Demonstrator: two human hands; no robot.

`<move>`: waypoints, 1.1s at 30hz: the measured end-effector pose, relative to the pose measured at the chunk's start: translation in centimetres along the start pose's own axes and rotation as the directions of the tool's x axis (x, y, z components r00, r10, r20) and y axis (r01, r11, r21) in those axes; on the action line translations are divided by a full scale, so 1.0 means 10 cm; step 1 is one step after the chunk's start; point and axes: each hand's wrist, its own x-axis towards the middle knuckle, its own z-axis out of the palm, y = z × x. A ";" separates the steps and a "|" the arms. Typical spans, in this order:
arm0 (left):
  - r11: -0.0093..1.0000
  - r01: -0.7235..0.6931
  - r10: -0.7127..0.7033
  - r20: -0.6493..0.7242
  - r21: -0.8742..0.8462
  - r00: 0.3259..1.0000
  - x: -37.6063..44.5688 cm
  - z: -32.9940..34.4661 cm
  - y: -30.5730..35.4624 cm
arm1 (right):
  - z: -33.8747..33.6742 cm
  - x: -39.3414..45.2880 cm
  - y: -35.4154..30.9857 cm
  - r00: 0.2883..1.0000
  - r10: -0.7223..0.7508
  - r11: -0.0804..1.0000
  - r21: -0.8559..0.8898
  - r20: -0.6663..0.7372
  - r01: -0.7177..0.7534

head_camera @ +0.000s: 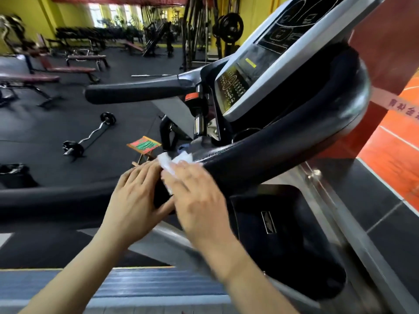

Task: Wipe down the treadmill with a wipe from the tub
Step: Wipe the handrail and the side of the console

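Crumpled, the white wipe (173, 163) lies under the right hand (199, 200)

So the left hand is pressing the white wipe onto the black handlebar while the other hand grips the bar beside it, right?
Not quite: the head view shows the right hand pressing the wipe onto the handlebar. The left hand grips the bar beside it.

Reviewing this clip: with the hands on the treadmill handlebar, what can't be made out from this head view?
- Wipe tub: not in view anywhere.
- Wipe: mostly under the right hand; its size and its contact with the handlebar are hidden.
- Left hand: the fingers wrap the bar end, tips out of sight.
- Console: tilted, markings too small to read, top cut by the frame edge.
- Right hand is motion-blurred.
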 end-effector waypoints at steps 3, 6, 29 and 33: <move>1.000 0.017 -0.017 0.028 -0.013 0.999 -0.01 -0.02 -0.03 | -0.42 0.14 0.69 0.982 0.110 0.985 -0.115 -0.152 -0.128; 0.999 0.039 -0.038 0.028 -0.016 0.999 -0.01 -0.02 0.01 | -0.75 0.09 1.29 0.915 0.251 0.954 -0.076 -0.314 -0.288; 1.000 0.016 -0.017 0.047 0.009 0.999 -0.02 -0.02 -0.02 | 0.46 -0.85 0.51 0.990 0.009 1.000 -0.003 -0.142 -0.010; 0.999 -0.030 0.030 0.051 0.009 0.998 -0.03 -0.04 -0.13 | 0.04 -0.50 0.71 0.980 0.053 0.998 -0.007 -0.190 -0.055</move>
